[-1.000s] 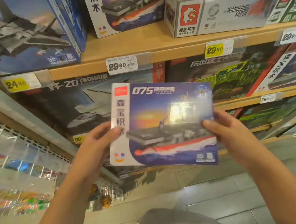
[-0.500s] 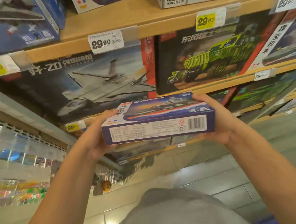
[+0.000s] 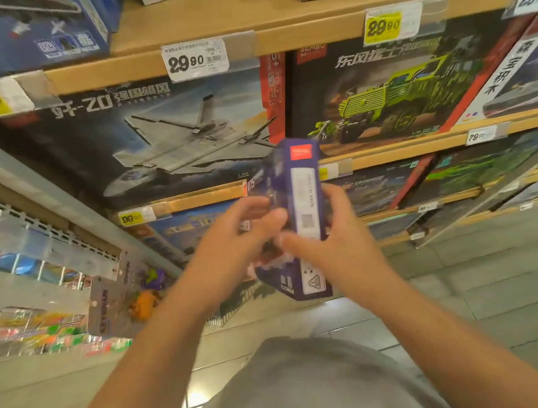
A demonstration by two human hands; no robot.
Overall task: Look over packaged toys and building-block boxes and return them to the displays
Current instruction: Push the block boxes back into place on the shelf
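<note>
A shopper stands before wooden shelves (image 3: 186, 47) stacked with building-block sets, turning one small purple box (image 3: 300, 220) on end between both hands. Behind the fingers, the biggest things in the aisle are the grey jet box (image 3: 148, 142) and, to the right of it, the green truck box (image 3: 397, 96), both propped face-out on the middle shelf. Above the fingers a white price tag (image 3: 195, 60) and a yellow price tag (image 3: 382, 27) hang from the shelf lip. Off to the left of the fingers, a wire rack carries hanging toy packs (image 3: 121, 293). The purple box stands upright in mid-air, its narrow labelled side toward the shopper, clear of every shelf. The left hand (image 3: 232, 247) curls its fingers onto the printed face, the thumb tip meeting the box edge; the right hand (image 3: 337, 240) wraps the far side, forefinger laid across the lower label. Motion blur softens both grips. The inspection looks about midway. To finish it well, the shopper would do best to keep one hand clamped while the other shifts, read each side squarely, then slide the box flat into its gap on the upper shelf without knocking the neighbours.
</note>
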